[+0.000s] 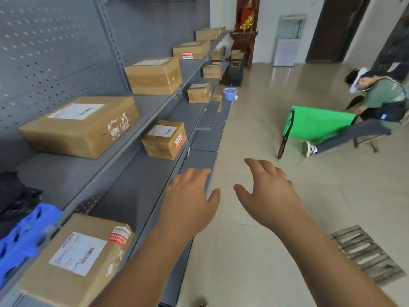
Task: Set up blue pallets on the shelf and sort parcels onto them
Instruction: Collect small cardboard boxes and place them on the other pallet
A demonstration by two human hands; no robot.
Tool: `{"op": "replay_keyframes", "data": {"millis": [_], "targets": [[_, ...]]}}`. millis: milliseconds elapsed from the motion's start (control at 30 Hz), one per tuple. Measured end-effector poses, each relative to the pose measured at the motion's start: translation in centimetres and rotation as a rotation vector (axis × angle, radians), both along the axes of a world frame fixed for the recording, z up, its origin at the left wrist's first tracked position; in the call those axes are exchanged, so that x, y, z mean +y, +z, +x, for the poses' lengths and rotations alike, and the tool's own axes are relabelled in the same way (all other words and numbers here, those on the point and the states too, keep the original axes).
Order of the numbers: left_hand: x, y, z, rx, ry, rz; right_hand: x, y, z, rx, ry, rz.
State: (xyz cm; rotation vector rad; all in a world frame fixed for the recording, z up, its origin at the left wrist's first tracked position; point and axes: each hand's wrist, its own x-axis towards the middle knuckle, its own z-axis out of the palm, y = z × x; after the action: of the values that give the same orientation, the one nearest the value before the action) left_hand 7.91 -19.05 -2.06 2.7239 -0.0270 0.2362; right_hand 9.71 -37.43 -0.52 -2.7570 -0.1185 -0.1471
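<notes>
fig. l. hand (190, 196) & r. hand (270, 191) were held out fwd, fingers spread apart, gripping nothing; l. was over the shelf (132, 191) edge, r. over the floor. blue pallet (24, 238) lay at lower left on the upper tier, w/ a big parcel (81, 125) farther along the same tier. near parcel (75, 260) & small parcel (164, 138) sat one tier down. seated person w/ green bag (318, 124) at right.

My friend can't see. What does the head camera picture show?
The left hand and right hand reach out, open and empty, beside grey shelves of cardboard parcels. A blue pallet lies at lower left.
</notes>
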Motion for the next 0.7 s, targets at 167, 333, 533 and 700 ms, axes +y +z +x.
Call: {"op": "replay_keyframes", "data": {"millis": [167, 333, 533, 700], "targets": [[0.7, 0.9, 9.7, -0.023, -0.108, -0.009, 0.8, 0.5, 7.9, 0.011, -0.100, -0.028], [0.1, 1.4, 17.9, -0.033, -0.190, -0.010, 0.8, 0.4, 14.1, 0.004, -0.195, -0.007], [-2.5, 0.8, 27.2, -0.013, -0.269, 0.037, -1.6, -0.5, 22.0, 0.035, -0.267, 0.014], [-6.1, -0.1, 36.1, -0.010, -0.291, 0.057, -4.7, -1.7, 30.8, 0.037, -0.279, 0.035]]}}
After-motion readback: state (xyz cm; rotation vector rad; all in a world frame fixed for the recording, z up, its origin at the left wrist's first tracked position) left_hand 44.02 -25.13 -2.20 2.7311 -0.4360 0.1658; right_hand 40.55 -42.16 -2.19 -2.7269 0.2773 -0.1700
